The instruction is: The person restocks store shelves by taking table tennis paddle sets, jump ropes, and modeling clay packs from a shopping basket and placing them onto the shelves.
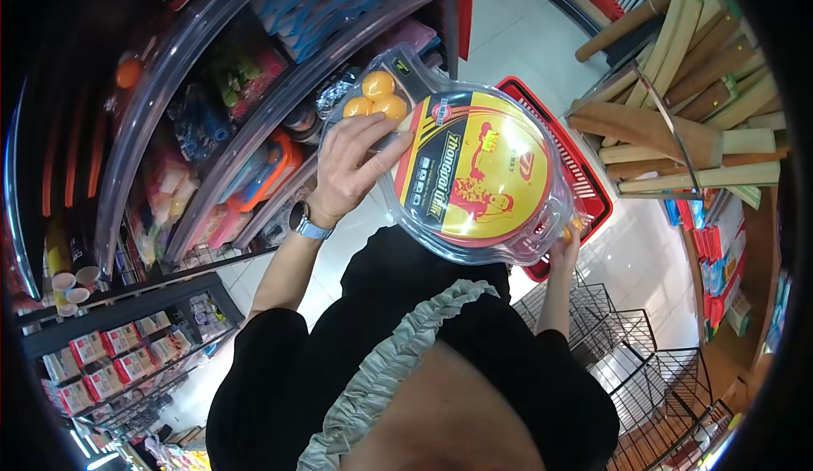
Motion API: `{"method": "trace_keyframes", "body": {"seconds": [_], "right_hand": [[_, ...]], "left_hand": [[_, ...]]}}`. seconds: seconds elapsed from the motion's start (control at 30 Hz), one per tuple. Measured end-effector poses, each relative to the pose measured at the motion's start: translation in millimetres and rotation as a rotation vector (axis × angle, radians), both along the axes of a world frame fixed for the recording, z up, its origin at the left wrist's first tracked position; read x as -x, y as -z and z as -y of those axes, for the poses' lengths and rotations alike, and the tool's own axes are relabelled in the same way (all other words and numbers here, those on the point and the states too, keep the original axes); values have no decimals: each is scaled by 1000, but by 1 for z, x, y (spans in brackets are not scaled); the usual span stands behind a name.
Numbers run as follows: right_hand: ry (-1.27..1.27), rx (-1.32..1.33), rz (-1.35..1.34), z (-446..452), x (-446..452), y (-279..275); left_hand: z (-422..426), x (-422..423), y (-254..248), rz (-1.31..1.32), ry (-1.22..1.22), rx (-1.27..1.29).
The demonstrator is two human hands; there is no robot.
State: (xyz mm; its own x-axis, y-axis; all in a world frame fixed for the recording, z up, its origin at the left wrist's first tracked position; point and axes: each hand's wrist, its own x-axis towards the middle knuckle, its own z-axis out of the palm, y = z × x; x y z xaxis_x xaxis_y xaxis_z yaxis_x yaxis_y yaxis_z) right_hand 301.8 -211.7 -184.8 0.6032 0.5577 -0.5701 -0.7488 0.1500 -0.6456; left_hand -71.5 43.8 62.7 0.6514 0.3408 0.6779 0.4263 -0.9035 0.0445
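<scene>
A clear plastic pack holds a round table tennis paddle with a yellow, red and black card [487,170], and orange balls [378,98] sit in its upper left part. My left hand [351,162], with a watch [306,220] on the wrist, grips the pack's left side near the balls, fingers over its front. At the pack's lower right edge, my right hand [565,249] holds on beside another orange ball; its fingers are partly hidden. Behind the pack is a red basket [600,208], partly covered by it.
Shelves with clear plastic rims [279,102] hold packaged goods on the left. Wooden bats or sticks [677,124] fill a rack at the upper right. Black wire baskets [631,352] stand at the lower right. Small boxes [114,359] line a lower left shelf.
</scene>
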Motion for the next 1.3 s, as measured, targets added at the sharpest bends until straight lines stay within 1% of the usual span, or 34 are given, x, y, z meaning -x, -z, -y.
{"method": "trace_keyframes", "body": {"seconds": [0.13, 0.2, 0.23, 0.27, 0.33, 0.37, 0.4, 0.43, 0.47, 0.5, 0.53, 0.57, 0.6, 0.63, 0.67, 0.73, 0.77, 0.83, 0.87, 0.9, 0.97, 1.03, 1.1, 1.17, 1.2, 1.23, 1.3], "right_hand": [[41, -13, 83, 6, 26, -39], [-19, -31, 72, 10, 30, -53], [-52, -45, 67, 6, 28, -56], [-6, -93, 81, -3, 28, -58], [7, -64, 120, -3, 15, -55], [13, -49, 140, -4, 21, -68], [43, -103, 152, -13, 27, -83], [23, -180, 69, -14, 16, -79], [38, -197, 130, -19, 34, -113], [114, -304, 44, -33, 48, -134], [-43, -470, 58, -27, 20, -104], [29, -518, -83, -35, 19, -112], [3, -593, -41, -42, 23, -122], [-23, -669, 1, -54, 25, -131], [-47, -680, -24, -69, 25, -139], [-64, -680, -68, -79, 28, -157], [-82, -697, -37, -86, 38, -173], [-114, -727, 24, -104, 60, -203], [-91, -730, 28, -111, 63, -212], [-149, -756, 22, -116, 67, -222], [-262, -805, 15, -121, 84, -248], [-281, -812, 2, -127, 88, -258], [-334, -822, -2, -136, 88, -261], [-405, -827, 6, -143, 88, -258], [-382, -785, 19, -150, 92, -260], [-359, -742, 32, -156, 96, -263], [-375, -725, 58, -162, 109, -277]], "left_hand": [[-1, 34, -4, 84, -16, 26], [-1, 50, -8, 99, -19, 24], [-2, 55, -8, 102, -31, 17], [-3, 59, -8, 104, -44, 9], [-2, 63, -7, 130, -71, 5], [1, 65, -8, 189, -40, 102], [5, 69, -12, 249, -41, 168], [10, 74, -19, 312, -39, 231], [16, 78, -31, 390, -13, 331], [26, 86, -50, 400, -33, 418], [31, 93, -58, 453, -22, 446], [33, 100, -65, 507, -8, 471], [23, 121, -43, 410, -9, 511], [40, 121, -89, 445, -64, 745], [42, 129, -111, 393, -201, 980], [37, 124, -120, 868, 165, 894], [33, 132, -131, 831, 216, 960], [34, 142, -147, 978, 233, 1087], [35, 151, -153, 972, 146, 1237], [32, 155, -154, 1035, 142, 1237], [31, 165, -180, 1079, 40, 1399], [16, 179, -194, 1113, 29, 1431], [-11, 191, -204, 1094, -66, 1323], [-44, 210, -209, 1061, -106, 1283], [-54, 214, -221, 1059, -208, 1280], [-70, 224, -226, 1059, -257, 1262], [-99, 233, -231, 1097, -242, 1139]]}}
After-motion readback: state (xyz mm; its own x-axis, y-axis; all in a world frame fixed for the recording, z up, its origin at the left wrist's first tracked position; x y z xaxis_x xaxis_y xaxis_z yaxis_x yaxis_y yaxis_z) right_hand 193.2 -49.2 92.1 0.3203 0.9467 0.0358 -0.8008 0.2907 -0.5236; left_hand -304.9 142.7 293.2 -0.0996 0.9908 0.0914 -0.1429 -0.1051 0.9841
